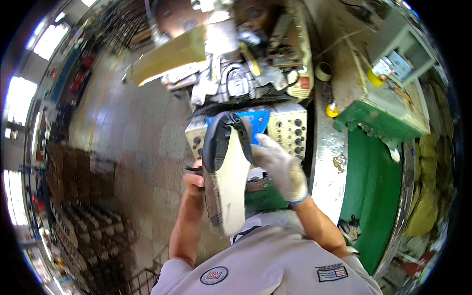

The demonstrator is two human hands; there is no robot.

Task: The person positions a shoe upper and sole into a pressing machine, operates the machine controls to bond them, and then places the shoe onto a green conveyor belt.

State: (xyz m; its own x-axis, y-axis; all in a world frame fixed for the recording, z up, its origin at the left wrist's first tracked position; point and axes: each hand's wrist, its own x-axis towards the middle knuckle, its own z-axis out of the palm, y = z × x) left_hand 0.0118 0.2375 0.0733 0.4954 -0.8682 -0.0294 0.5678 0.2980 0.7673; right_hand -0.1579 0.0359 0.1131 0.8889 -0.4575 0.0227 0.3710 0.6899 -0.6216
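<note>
In front of me hangs a shoe upper [213, 147], black and grey-brown, with its underside turned toward me. A long cream insole [231, 196] runs down that underside, its rounded end pointing at my body. My bare left hand [193, 180] is closed on the shoe's left side, its fingers partly hidden behind it; a short dark strip sticks out there. On the right edge, my right hand [281, 163], in a whitish work glove with a blue cuff, grips the upper near its black end. The glove is slightly blurred.
Directly beyond the shoe stands a machine with cream control panels [290, 129] full of dark knobs, and a blue sheet [259, 120]. A yellowish plate [169, 56] juts out upper left. To the right are a metal ledge [330, 172] and a green cabinet [383, 118]; racks [86, 221] stand left.
</note>
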